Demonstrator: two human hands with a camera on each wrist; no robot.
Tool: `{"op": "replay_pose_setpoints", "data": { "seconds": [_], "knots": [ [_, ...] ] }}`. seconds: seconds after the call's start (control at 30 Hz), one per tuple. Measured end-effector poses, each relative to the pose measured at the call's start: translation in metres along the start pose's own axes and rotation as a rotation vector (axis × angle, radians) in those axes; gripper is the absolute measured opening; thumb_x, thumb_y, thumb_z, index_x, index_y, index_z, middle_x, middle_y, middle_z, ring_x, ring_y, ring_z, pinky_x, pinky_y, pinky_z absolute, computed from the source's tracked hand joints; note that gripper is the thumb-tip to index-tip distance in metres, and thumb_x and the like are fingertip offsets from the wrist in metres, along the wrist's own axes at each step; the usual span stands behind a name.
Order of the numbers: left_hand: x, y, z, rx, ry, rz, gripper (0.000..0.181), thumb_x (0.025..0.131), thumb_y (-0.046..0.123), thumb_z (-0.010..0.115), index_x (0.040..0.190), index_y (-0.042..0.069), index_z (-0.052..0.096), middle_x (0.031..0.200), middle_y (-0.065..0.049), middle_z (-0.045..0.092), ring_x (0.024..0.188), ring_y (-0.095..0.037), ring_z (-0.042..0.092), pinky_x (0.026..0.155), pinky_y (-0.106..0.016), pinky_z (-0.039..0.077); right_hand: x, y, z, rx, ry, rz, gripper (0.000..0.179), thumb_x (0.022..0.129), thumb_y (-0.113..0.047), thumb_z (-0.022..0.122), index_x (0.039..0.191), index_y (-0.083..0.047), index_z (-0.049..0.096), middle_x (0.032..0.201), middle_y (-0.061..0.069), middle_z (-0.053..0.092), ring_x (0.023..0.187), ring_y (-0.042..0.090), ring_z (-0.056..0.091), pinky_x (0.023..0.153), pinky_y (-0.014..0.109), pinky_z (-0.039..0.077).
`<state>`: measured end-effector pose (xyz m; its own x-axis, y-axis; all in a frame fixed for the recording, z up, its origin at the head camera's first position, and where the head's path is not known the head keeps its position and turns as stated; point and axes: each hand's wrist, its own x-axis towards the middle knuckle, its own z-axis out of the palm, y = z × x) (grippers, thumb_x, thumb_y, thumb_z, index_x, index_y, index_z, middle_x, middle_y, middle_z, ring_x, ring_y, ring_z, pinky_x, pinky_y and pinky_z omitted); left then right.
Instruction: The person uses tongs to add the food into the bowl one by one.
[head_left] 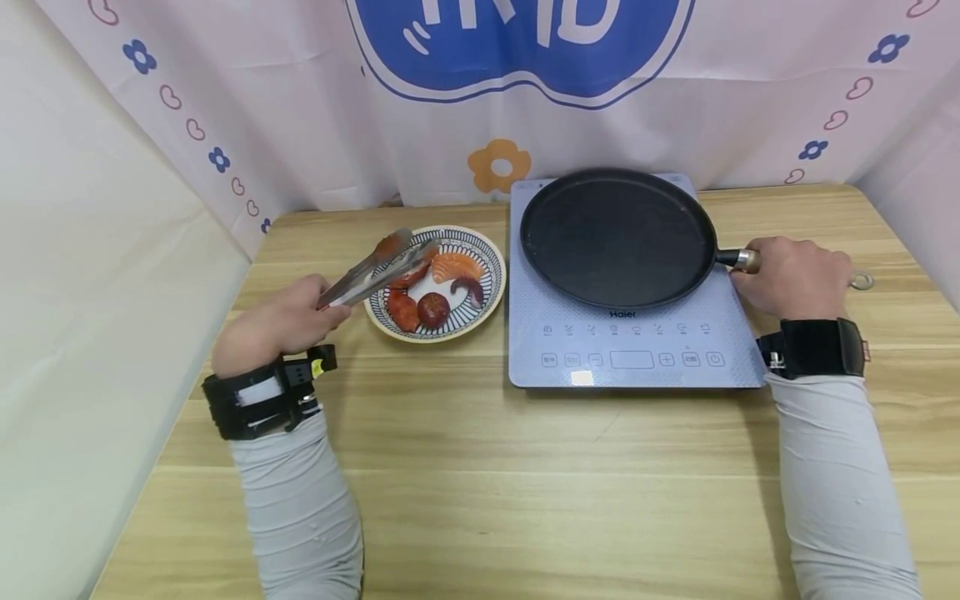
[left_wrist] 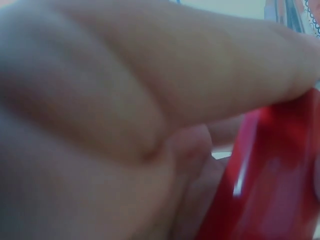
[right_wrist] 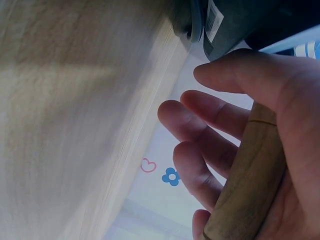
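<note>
In the head view my left hand (head_left: 281, 321) grips a pair of metal tongs (head_left: 360, 279), whose red handle (left_wrist: 270, 165) fills the lower right of the left wrist view. The two tong tips stand apart over the left side of a patterned plate (head_left: 491, 300). On this plate lie an orange salmon slice (head_left: 457, 267), a dark red round piece (head_left: 433, 310), a purplish curled piece (head_left: 470, 290) and red pieces (head_left: 403, 310) at the left. My right hand (head_left: 798, 275) holds the wooden handle (right_wrist: 255, 165) of a flat black pan (head_left: 618, 237), its fingers curled around it.
Under the pan is a pale induction cooker (head_left: 547, 333) with a row of touch keys along its front. Both stand on a wood-grain table (head_left: 480, 483). A printed white curtain (head_left: 300, 108) hangs behind the table's back edge.
</note>
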<state>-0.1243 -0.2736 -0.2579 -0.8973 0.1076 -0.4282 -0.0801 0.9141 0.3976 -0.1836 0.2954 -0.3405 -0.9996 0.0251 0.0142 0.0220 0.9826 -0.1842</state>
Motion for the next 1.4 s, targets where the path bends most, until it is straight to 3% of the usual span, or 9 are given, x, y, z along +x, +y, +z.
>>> {"op": "replay_pose_setpoints", "data": {
  "seconds": [1.4],
  "knots": [
    [-0.0055, -0.0044, -0.0021, -0.010, -0.065, -0.076, 0.035, 0.108, 0.024, 0.051, 0.123, -0.007, 0.052, 0.093, -0.013, 0.059, 0.078, -0.022, 0.059, 0.067, -0.032, 0.049, 0.0009, 0.0003, 0.0005, 0.001, 0.009, 0.004, 0.023, 0.092, -0.028, 0.071, 0.084, -0.007, 0.066, 0.067, 0.013, 0.061, 0.068, 0.042, 0.058, 0.061, 0.058, 0.039]
  ]
}}
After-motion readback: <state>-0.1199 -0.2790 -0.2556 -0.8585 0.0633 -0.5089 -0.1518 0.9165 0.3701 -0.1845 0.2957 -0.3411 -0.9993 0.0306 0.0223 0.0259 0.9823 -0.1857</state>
